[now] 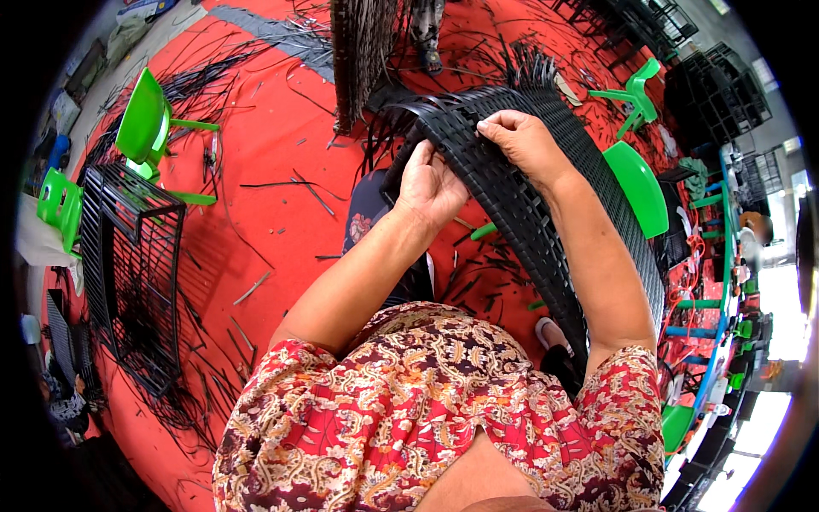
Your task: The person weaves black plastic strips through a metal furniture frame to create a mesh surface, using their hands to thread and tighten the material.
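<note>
A black woven furniture piece (512,196) of flat plastic strips lies tilted in front of me, its rounded edge running from upper left toward my lap. My right hand (525,147) is over its top face, thumb and forefinger pinched together on a black strip of the weave. On the near side, my left hand (429,186) is turned palm up with curled fingers against the edge. Its fingertips are partly hidden by the weave, so what they grip is unclear. Loose strip ends (533,68) stick out at the far end.
A black slatted frame (136,264) stands at left beside green chairs (143,119). Another woven panel (363,60) stands upright ahead, near a person's foot (432,61). A green chair (638,188) is close at right. Strip scraps litter the red floor covering (273,213).
</note>
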The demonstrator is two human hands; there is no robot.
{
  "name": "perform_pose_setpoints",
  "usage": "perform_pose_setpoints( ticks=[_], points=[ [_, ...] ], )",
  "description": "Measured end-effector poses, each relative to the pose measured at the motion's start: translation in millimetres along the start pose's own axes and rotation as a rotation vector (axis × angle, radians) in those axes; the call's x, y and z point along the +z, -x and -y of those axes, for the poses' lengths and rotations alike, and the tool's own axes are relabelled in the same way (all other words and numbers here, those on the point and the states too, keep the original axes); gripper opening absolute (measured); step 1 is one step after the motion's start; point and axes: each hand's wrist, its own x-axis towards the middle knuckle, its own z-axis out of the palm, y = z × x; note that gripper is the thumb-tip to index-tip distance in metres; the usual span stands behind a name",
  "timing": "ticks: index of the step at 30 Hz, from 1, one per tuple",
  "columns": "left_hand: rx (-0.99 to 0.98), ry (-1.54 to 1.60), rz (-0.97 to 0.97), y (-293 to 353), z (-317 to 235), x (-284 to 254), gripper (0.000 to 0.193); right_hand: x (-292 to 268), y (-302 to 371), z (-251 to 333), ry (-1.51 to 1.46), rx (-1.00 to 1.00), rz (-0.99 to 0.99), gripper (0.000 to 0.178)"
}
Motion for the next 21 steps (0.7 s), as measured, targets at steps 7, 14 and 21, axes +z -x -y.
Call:
perform_pose_setpoints(
  ticks=[7,14,21],
  points=[
    [-0.001,0.018,-0.001,-10,-1,-5,0.037,-3,5,7,-0.028,0.110,0.053,0.017],
    [-0.016,0.072,0.058,-17,-2,-15,0.039,-5,-4,10,0.107,0.184,0.129,0.020],
    [-0.024,0.079,-0.036,-19,3,-13,0.039,-6,-14,4,0.380,0.018,0.017,0.024]
  ],
)
